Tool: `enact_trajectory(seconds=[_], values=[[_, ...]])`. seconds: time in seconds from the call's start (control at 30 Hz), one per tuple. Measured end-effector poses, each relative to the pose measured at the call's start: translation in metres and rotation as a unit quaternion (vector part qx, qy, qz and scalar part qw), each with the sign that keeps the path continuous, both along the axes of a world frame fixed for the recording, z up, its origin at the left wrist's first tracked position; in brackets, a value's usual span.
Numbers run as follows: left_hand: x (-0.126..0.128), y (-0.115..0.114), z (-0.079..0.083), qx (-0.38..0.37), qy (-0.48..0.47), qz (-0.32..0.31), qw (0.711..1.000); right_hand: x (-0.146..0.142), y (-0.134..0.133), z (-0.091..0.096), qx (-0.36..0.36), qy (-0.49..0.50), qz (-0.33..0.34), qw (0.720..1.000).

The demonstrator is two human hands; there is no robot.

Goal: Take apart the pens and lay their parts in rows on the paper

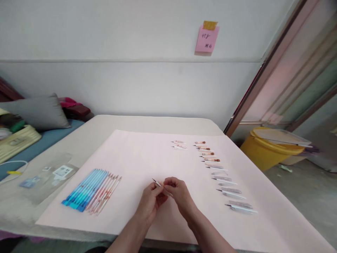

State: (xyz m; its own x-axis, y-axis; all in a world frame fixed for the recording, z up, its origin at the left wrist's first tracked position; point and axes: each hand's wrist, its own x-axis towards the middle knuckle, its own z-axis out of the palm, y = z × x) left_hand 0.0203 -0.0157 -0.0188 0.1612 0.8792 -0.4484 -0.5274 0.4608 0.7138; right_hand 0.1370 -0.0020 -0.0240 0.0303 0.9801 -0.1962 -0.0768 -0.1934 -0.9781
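Observation:
Near the front middle of the paper, my left hand (pixel 150 200) is closed around a slim white pen-like stick (pixel 158 183), whose dark pointed tip sticks out up and to the left. My right hand (pixel 179 194) pinches at the stick's other end, its fingertips meeting those of my left. A small orange-brown bit shows between the fingers, too small to name. To the right lie several small groups of similar dark-tipped sticks (pixel 229 190), some beside clear or greyish slim pieces. Farther up that row are short brushes with brown heads (pixel 207 154).
Blue-wrapped sticks (pixel 85 188) and pinkish-white sticks (pixel 105 193) lie side by side at left. Two small sets of sticks (pixel 179 147) lie at the back. A clear plastic bag (pixel 50 179) is on the table at left. A yellow bin (pixel 263 149) stands beyond the right edge.

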Motion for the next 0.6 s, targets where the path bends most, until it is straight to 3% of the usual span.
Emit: enact_trajectory(seconds=[0.27,0.47,0.6], values=[[-0.009,0.004,0.005,0.041,0.018,0.034,0.998,0.0,-0.008,0.022,-0.037,0.073,0.128,0.988],[-0.013,0.008,-0.002,0.028,0.129,0.027,0.991,-0.003,-0.005,0.015,-0.066,0.107,0.087,0.988],[-0.012,0.009,-0.001,0.006,0.12,0.018,0.993,-0.003,-0.002,0.011,-0.07,0.101,0.087,0.989]])
